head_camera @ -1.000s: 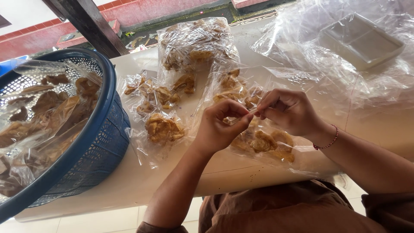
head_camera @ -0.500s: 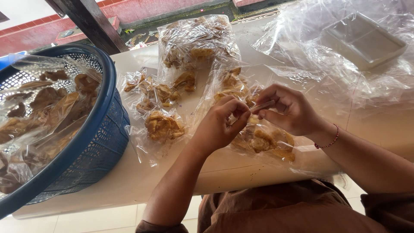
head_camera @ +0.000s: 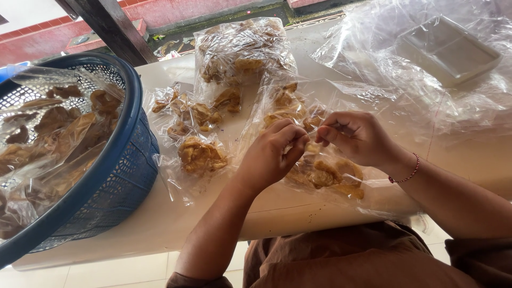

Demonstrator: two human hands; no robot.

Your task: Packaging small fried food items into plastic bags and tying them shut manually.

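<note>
Right, both hands are down on the clear plastic bag of fried crackers [head_camera: 325, 170], which lies on the bench [head_camera: 160, 218] directly in front of me, just right of the blue basket [head_camera: 120, 176]. My left hand [head_camera: 269, 157] has its fingers pinched on the film at the bag's near-middle, and my right hand [head_camera: 357, 137] pinches the same film, fingertips almost meeting the left ones. Both are clenched on thin plastic, not on the crackers themselves.

This bag looks light and floppy to me; the film is slick and crinkly, and the crackers inside seem brittle, so I'd say the loose plastic above the contents is the place to hold, never squeezing the pieces.

Left of my bag sit smaller filled packets [head_camera: 200, 154], and behind it, farther from the basket, a bigger stuffed bag [head_camera: 240, 53]. The basket itself is lined with plastic and heaped with more brown crackers. Off to the far right, well apart from the basket, a pale rectangular tray [head_camera: 448, 48] rests under loose clear sheeting [head_camera: 384, 80]. The bench is smooth and cream-coloured; beyond it a dark post [head_camera: 114, 29] and a red low wall [head_camera: 176, 10], so this looks open-air.
</note>
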